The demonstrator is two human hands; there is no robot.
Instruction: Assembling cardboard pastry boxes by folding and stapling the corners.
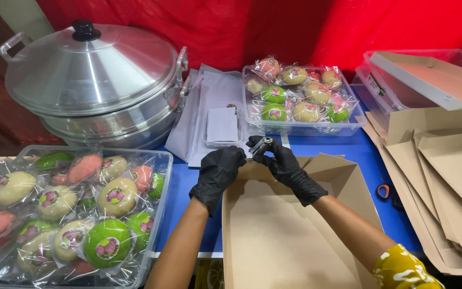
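Observation:
Both my hands wear black gloves. My left hand grips the far left corner of a brown cardboard box that lies open in front of me. My right hand holds a small black and silver stapler at that same far edge of the box, close to my left hand. The box's right flap stands up beside my right forearm.
A clear bin of wrapped green, pink and cream buns sits at left. A big metal steamer stands behind it. A second tray of buns sits at back centre. Flat cardboard sheets and scissors lie at right.

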